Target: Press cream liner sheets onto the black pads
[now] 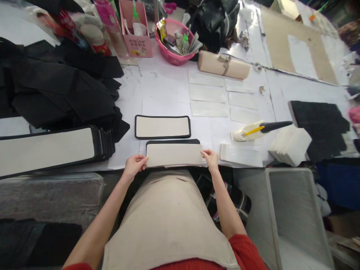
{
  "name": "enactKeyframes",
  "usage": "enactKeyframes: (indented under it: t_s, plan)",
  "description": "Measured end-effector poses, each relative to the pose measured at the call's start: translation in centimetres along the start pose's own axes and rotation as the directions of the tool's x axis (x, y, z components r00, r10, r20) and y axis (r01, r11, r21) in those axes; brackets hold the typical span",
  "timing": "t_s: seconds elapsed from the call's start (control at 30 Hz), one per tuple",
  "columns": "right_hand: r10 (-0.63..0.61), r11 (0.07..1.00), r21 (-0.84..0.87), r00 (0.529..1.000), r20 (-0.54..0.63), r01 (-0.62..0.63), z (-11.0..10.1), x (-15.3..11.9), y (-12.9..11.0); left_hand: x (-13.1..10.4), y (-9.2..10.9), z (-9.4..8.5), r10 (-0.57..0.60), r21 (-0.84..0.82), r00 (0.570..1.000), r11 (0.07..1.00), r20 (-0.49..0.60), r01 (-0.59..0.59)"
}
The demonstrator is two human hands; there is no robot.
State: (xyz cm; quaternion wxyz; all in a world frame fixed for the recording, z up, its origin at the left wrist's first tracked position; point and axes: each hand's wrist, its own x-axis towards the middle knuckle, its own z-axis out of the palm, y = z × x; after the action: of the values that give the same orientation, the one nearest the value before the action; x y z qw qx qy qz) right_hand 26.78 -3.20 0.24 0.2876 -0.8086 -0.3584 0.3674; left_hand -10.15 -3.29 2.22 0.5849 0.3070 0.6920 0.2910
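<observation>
At the table's front edge, a cream rectangular panel [174, 155] lies over a black piece [174, 141] whose rounded far edge shows behind it. My left hand [135, 165] pinches the panel's left end between thumb and fingers. Its right end is pinched the same way by my right hand [210, 157]. Just beyond lies a small stack of cream panels with black borders [162, 126]. To the right of my right hand sits a stack of whitish translucent strips [241, 155]. Farther right, a black-handled brush [272, 126] and a yellow tool [254, 130] rest on a whitish container.
Black sheets [64, 82] are heaped at the left, behind long black-edged panels [47, 148]. A pink basin [174, 41] of small items and a pink box [136, 30] stand at the back. White pads [291, 144] and a grey bin [295, 217] are at the right.
</observation>
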Motion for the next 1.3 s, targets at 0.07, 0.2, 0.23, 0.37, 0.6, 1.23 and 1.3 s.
enactKeyframes:
  t_s: [0.07,0.2,0.23,0.37,0.6,1.23,1.3]
  plan:
    - [0.0,0.996,-0.088,1.0,0.003,0.0,0.4,0.6,-0.2,0.2,-0.1,0.0,-0.006,0.013,1.0,1.0,-0.01,0.006]
    - [-0.018,0.968,-0.25,0.999,0.027,0.024,0.7,1.1,-1.5,0.5,-0.1,0.1,0.006,0.025,0.999,1.0,-0.031,-0.005]
    - [-0.018,0.956,-0.291,0.999,0.032,0.026,0.8,1.2,-1.9,0.5,-0.1,0.1,0.007,0.025,0.999,1.0,-0.039,-0.006]
    - [0.013,0.905,-0.425,0.999,0.042,0.006,0.9,1.2,-3.1,0.6,-0.1,0.1,0.0,0.028,0.998,1.0,-0.06,0.002]
    - [0.053,0.871,-0.491,0.998,0.044,-0.025,1.0,1.5,-3.6,0.8,-0.1,0.5,-0.017,0.027,0.997,0.999,-0.071,0.019]
    - [0.051,0.845,-0.535,0.997,0.057,-0.013,1.8,2.4,-2.3,2.3,-1.9,0.8,0.0,0.093,0.996,0.996,-0.094,0.008]
    - [0.053,0.844,-0.535,0.997,0.058,-0.013,1.9,2.7,-2.1,2.6,-2.4,0.7,0.015,0.117,0.995,0.993,-0.096,-0.004]
